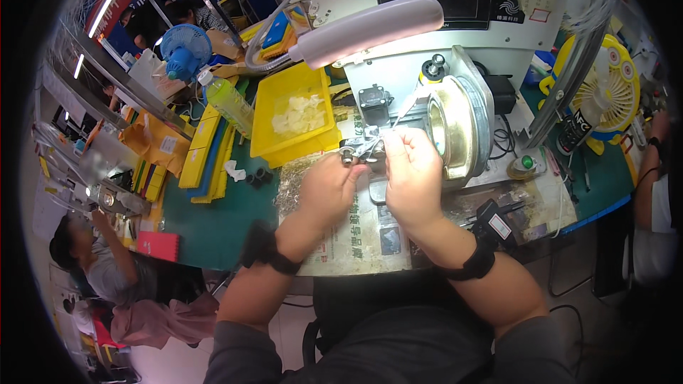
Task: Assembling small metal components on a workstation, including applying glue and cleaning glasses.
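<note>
My left hand (329,188) has its fingers curled round the near end of a small shiny metal holder (366,148) in front of the machine. My right hand (415,179) is closed in a pinch at the other side of that holder. What sits between its fingertips is too small and too glare-lit to make out. Just right of my right hand stands a brass-coloured wheel (436,128) on a white bench machine (341,14). A small black square block (375,104) sits above the holder. Black bands circle both my wrists.
A white lamp (370,28) hangs over my hands. To the left are a yellow bin (263,128) with white pieces, a bottle of green liquid (228,103) and yellow trays (203,146). A yellow fan (605,85) and a black can (573,131) stand right. Other people work on both sides.
</note>
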The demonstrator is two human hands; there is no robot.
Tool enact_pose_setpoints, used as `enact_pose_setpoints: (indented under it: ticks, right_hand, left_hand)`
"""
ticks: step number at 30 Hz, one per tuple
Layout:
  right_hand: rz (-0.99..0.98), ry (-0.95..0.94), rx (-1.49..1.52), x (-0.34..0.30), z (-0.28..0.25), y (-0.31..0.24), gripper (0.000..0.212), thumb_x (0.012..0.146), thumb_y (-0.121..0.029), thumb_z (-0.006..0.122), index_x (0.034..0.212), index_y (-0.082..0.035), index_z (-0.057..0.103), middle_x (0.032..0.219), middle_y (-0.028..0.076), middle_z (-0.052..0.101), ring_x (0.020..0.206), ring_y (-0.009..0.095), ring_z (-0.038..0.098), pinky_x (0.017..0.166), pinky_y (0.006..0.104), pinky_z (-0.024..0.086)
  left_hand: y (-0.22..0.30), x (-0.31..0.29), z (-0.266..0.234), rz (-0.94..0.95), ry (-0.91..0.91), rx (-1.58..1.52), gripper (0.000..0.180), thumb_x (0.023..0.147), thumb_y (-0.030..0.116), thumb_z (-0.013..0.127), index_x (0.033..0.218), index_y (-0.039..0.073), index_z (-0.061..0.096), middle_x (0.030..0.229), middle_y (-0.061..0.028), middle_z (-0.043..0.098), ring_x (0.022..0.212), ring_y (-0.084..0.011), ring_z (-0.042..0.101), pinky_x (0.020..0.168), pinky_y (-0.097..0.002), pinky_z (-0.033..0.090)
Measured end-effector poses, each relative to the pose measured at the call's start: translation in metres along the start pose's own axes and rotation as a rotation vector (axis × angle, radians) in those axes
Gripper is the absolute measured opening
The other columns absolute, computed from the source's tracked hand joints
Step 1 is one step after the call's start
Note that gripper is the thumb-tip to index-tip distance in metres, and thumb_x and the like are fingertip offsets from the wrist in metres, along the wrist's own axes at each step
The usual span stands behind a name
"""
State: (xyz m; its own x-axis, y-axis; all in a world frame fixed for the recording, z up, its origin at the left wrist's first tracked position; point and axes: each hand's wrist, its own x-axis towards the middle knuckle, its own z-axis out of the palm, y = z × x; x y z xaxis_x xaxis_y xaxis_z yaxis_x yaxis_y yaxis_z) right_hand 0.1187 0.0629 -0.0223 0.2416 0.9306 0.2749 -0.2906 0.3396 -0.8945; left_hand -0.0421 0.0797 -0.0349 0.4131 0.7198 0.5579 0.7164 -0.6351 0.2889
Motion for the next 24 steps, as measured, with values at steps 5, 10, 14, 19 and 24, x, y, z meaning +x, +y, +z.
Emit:
enact_pose_setpoints:
  ticks: [5,10,14,19,24]
  right_hand:
    - [-0.027,-0.014,-0.009,-0.001,0.002,-0.001,0.009,0.102,-0.008,0.057,0.098,0.001,0.057,0.078,0.000,0.058,0.066,0.004,0.049,0.058,0.0233,0.041]
    - [0.008,-0.021,0.028,-0.002,-0.001,0.001,0.012,0.104,-0.011,0.055,0.103,0.001,0.056,0.076,-0.001,0.054,0.067,0.004,0.047,0.060,0.0228,0.041]
    - [0.155,-0.141,0.154,-0.019,-0.018,-0.010,0.027,0.106,-0.016,0.051,0.125,0.004,0.052,0.074,-0.002,0.049,0.066,0.005,0.045,0.061,0.0216,0.039]
    - [0.297,-0.159,0.369,-0.021,-0.005,-0.025,0.030,0.105,-0.013,0.051,0.130,0.004,0.051,0.072,-0.003,0.049,0.062,0.004,0.044,0.056,0.0199,0.036]
    - [0.332,0.022,0.497,-0.012,0.012,-0.015,0.017,0.104,-0.014,0.056,0.113,0.000,0.058,0.069,-0.005,0.049,0.053,0.002,0.041,0.047,0.0193,0.033]
  left_hand:
    - [-0.011,-0.004,0.003,0.023,-0.036,-0.115,0.027,0.100,0.026,0.059,0.088,0.003,0.067,0.076,-0.0153,0.062,0.071,-0.0380,0.059,0.063,-0.0458,0.047]
    - [-0.003,0.001,-0.003,-0.040,-0.129,-0.168,0.023,0.099,0.024,0.060,0.093,0.002,0.067,0.079,-0.0164,0.063,0.075,-0.0386,0.061,0.068,-0.0463,0.049]
    - [0.013,-0.006,-0.031,-0.050,-0.184,-0.067,0.021,0.094,0.016,0.065,0.107,-0.001,0.068,0.087,-0.0194,0.066,0.081,-0.0374,0.064,0.072,-0.0415,0.050]
    - [0.006,-0.005,-0.043,-0.071,-0.049,0.020,0.027,0.094,0.016,0.063,0.117,0.001,0.066,0.108,-0.0201,0.070,0.100,-0.0360,0.068,0.087,-0.0410,0.053]
    - [0.013,0.024,-0.053,-0.226,0.145,-0.158,0.024,0.098,0.011,0.059,0.116,-0.002,0.066,0.104,-0.0166,0.072,0.094,-0.0261,0.070,0.083,-0.0348,0.053]
